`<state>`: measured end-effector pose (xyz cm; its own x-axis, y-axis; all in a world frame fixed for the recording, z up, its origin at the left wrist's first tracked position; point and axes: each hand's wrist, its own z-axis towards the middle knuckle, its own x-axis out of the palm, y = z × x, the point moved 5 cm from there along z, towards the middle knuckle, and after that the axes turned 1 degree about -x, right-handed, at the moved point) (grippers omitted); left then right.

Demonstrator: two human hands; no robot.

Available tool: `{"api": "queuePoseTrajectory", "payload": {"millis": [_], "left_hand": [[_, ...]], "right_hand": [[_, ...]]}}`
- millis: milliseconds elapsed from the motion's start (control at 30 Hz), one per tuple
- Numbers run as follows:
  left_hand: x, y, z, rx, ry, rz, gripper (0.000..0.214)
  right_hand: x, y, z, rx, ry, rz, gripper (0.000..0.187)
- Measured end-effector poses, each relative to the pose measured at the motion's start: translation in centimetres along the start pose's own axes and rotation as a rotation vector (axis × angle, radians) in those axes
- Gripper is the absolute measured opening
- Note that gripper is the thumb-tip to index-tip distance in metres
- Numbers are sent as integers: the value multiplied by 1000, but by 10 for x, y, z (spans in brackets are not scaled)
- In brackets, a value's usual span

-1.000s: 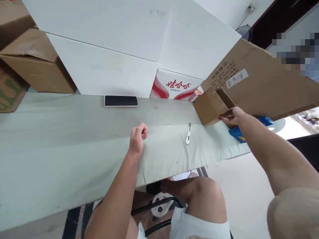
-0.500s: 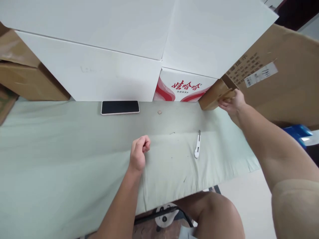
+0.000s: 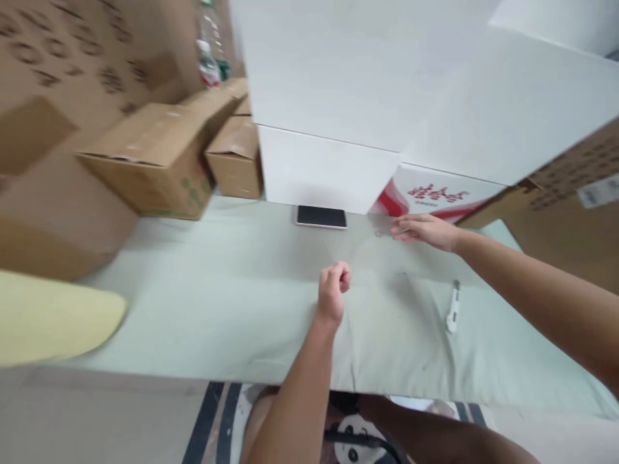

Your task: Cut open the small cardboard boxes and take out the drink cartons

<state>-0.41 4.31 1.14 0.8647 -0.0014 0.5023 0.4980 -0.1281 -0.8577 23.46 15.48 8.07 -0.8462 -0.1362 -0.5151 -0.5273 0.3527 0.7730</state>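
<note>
My left hand [image 3: 333, 290] is closed in a loose fist over the middle of the green cloth [image 3: 232, 277], and I see nothing in it. My right hand [image 3: 425, 231] reaches in from the right with its fingers stretched out, low over the cloth before the white box with red print [image 3: 435, 193]. A small blurred scrap [image 3: 380, 233] lies by its fingertips. To the left of that hand, a phone [image 3: 322, 217] with a dark screen lies against the white boxes. The white utility knife [image 3: 453, 309] rests on the cloth, below my right forearm.
Tall white boxes [image 3: 329, 71] line the back of the table. Brown cartons [image 3: 159, 148] stand at the left, with plastic bottles [image 3: 209, 64] behind. A large brown cardboard panel [image 3: 570, 225] borders the right. A pale yellow rounded thing [image 3: 58, 319] juts in at the left.
My right hand has left the brown cardboard at the right and moved left over the cloth, its fingers now stretched. My left hand stays in a fist. The view has swung left.
</note>
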Motion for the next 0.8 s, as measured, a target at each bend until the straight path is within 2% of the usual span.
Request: {"api": "queuePoseTrajectory", "payload": {"millis": [133,233,300,367,433,533,700,800], "left_hand": [[-31,-19,-11,-4,-89,-100,55],[-54,-37,-18,13,-159,-165,53],[-66,-47,-20,38,-191,-184,51],[-76,-54,-21,59,-212,-190,50],[-83,-57,-20,57,-225,-214,48],[-88,-59,-18,40,-218,-261,45],[-90,-62,-16,50,-208,-271,44],[-91,-62,-17,76,-218,-234,43]], "right_hand": [[121,89,-7,-365,138,-201,16],[207,157,-9,-617,172,-293,32],[252,198,-5,-775,128,-377,46],[285,230,5,-874,25,-509,57],[307,251,20,-851,-76,-642,63],[322,264,44,-712,-122,-720,70],[329,267,62,-614,-119,-791,85],[329,267,54,-660,-102,-813,84]]}}
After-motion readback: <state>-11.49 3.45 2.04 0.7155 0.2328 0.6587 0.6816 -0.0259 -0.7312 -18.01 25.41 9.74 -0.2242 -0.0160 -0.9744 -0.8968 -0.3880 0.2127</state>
